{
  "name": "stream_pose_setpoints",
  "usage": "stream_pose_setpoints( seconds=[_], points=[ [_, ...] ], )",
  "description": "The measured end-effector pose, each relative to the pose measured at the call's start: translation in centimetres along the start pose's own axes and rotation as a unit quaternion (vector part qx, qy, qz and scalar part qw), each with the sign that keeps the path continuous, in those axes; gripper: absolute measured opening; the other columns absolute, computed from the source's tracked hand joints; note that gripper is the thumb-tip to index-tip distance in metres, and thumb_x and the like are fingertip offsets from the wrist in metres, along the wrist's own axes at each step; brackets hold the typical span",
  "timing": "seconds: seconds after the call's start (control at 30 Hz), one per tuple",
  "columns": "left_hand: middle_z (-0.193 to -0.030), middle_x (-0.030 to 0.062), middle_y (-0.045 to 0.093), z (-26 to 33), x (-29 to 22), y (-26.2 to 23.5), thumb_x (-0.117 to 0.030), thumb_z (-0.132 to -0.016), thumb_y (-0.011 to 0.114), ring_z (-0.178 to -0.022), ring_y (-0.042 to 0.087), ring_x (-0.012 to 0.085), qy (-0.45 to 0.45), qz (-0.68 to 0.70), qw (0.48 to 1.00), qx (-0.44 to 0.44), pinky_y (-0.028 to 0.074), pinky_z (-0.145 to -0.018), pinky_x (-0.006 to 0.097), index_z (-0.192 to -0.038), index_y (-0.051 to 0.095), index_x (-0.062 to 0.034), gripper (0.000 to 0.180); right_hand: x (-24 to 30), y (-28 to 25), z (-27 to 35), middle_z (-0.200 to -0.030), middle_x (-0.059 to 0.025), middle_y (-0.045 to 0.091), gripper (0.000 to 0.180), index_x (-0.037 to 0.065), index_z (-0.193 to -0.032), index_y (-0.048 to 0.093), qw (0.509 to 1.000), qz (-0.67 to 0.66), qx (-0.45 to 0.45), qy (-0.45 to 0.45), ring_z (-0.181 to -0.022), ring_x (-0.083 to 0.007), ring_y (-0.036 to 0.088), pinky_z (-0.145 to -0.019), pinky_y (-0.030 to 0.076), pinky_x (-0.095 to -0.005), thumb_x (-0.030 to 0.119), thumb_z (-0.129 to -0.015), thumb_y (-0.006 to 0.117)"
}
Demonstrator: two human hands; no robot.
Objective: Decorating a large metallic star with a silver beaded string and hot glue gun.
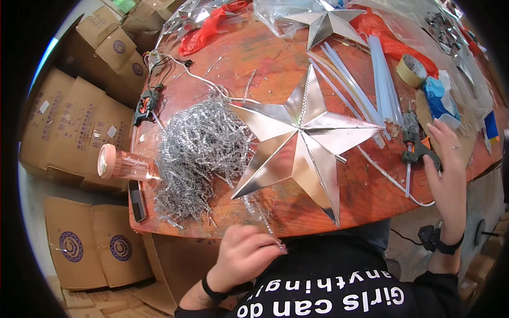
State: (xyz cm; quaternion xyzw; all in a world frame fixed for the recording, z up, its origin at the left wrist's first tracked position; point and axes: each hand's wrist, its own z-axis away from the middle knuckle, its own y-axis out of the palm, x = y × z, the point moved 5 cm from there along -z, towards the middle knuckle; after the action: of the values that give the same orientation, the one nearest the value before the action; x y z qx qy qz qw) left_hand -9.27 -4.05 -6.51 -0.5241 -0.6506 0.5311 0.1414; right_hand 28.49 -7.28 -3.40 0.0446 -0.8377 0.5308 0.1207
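My left hand (pixel 245 255) is closed at the table's front edge, pinching the end of a thin silver tinsel strand (pixel 260 214). The strand comes from a large tangled heap of silver tinsel (pixel 204 153). To the right of the heap lies a shiny silver five-pointed star (pixel 297 132). A strip of silver trim runs along the ridge of its upper point. At the right, my right hand (pixel 448 164) has its fingers stretched out and apart. It is beside a dark glue gun (pixel 412 138), thumb close to the handle; whether they touch is unclear.
Clear glue sticks (pixel 383 79) lie beyond the star, near a tape roll (pixel 411 70) and a blue-white packet (pixel 441 100). A second star (pixel 326 24) is at the back. On the left are another glue gun (pixel 147 105), a pink-lidded cup (pixel 124 162), a phone (pixel 137 200) and cardboard boxes (pixel 74 127).
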Motion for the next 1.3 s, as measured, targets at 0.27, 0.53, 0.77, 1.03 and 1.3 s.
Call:
stream_pose_setpoints(
  seconds=[0.27,0.53,0.77,1.03,1.3],
  points=[
    [-0.089,0.0064,0.061,-11.1,1.0,-10.4,0.003,-0.096,0.066,-0.068,0.059,0.0089,-0.09,0.353,0.907,-0.213,0.049,-0.059,0.021,-0.113,0.055,-0.0011,0.021,14.3,-0.8,-7.9,-0.14,-0.0164,0.055,0.064,-0.003,-0.141,0.051,0.781,-0.552,0.208,-0.204,-0.132,-0.0243,0.053,-0.108,0.042,-0.0363,0.022,-0.089,0.078],
    [-0.095,0.0062,0.065,-18.2,1.8,-14.2,-0.015,-0.106,0.058,-0.064,0.057,0.0065,-0.086,0.557,0.776,-0.282,0.047,-0.05,0.02,-0.118,0.058,-0.0045,0.016,17.7,-1.5,-10.5,-0.085,-0.0001,0.065,0.023,-0.001,-0.119,0.059,0.599,-0.713,0.364,-0.011,-0.066,-0.0014,0.052,-0.058,0.037,-0.0195,0.017,-0.106,0.056],
    [-0.094,0.0121,0.071,-15.7,3.5,-10.3,-0.007,-0.098,0.068,-0.072,0.067,0.0148,-0.096,0.459,0.849,-0.244,0.057,-0.063,0.026,-0.105,0.064,0.0024,0.012,11.0,-4.5,-8.7,-0.081,-0.0065,0.073,0.03,-0.004,-0.09,0.071,0.735,-0.633,0.243,-0.007,-0.057,-0.006,0.056,-0.053,0.04,-0.0221,0.024,-0.099,0.066],
    [-0.084,0.0056,0.07,-14.4,3.6,-4.7,0.0,-0.085,0.078,-0.074,0.064,0.0101,-0.239,0.284,0.925,-0.08,0.05,-0.063,0.023,-0.096,0.075,0.0002,0.011,3.7,-1.8,-7.0,-0.072,-0.0032,0.067,0.012,-0.005,-0.085,0.07,0.823,-0.486,0.244,0.164,-0.066,-0.0068,0.059,-0.06,0.045,-0.0238,0.004,-0.091,0.064],
    [-0.085,-0.0003,0.068,-15.4,5.6,-1.8,-0.014,-0.092,0.077,-0.074,0.061,0.0041,-0.391,0.374,0.837,0.082,0.047,-0.061,0.019,-0.096,0.071,-0.0006,0.015,0.7,3.9,-7.2,-0.067,-0.0002,0.058,0.017,-0.004,-0.079,0.062,0.831,-0.477,0.238,0.16,-0.064,-0.0061,0.05,-0.058,0.04,-0.0254,0.008,-0.091,0.061]
  ],
)
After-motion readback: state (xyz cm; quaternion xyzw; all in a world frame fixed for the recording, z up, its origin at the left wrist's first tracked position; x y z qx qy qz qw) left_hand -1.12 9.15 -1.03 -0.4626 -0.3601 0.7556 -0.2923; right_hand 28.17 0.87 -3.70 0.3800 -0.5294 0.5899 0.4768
